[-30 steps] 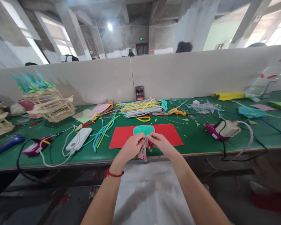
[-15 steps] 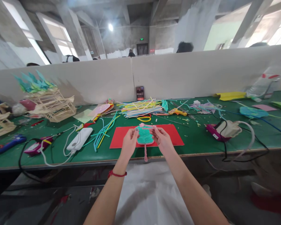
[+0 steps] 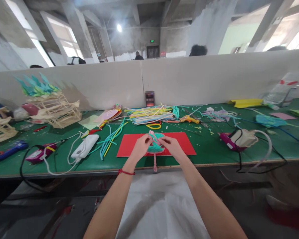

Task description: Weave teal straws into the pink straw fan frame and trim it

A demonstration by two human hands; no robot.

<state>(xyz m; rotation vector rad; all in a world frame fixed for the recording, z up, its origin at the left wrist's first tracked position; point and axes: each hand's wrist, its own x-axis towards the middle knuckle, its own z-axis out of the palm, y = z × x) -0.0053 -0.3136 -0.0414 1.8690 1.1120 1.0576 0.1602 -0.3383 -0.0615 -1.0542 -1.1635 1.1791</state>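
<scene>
A round teal fan-shaped piece [image 3: 155, 148] made of pipe cleaners lies on the red board [image 3: 184, 144], with a pink twisted handle [image 3: 154, 163] pointing toward me past the table edge. Over its upper part runs a pink pipe cleaner [image 3: 154, 136]. My left hand [image 3: 142, 146] pinches it at the left side of the teal piece. From the right, my right hand [image 3: 171, 145] closes thumb and fingers on its other end. Both hands rest close above the teal piece and cover its sides.
Behind the board lie a pile of coloured pipe cleaners [image 3: 149, 115], yellow-handled scissors [image 3: 153, 126] and yellow pliers [image 3: 186, 119]. Left are loose teal stems [image 3: 109, 141], a white power bank [image 3: 85, 146] and a wooden stick model [image 3: 58, 113]. A purple device with cables [image 3: 230, 142] stands right.
My hands have come closer together, the left moving right and the right bending inward. The pink pipe cleaner, stretched level before, now slants down across the teal piece.
</scene>
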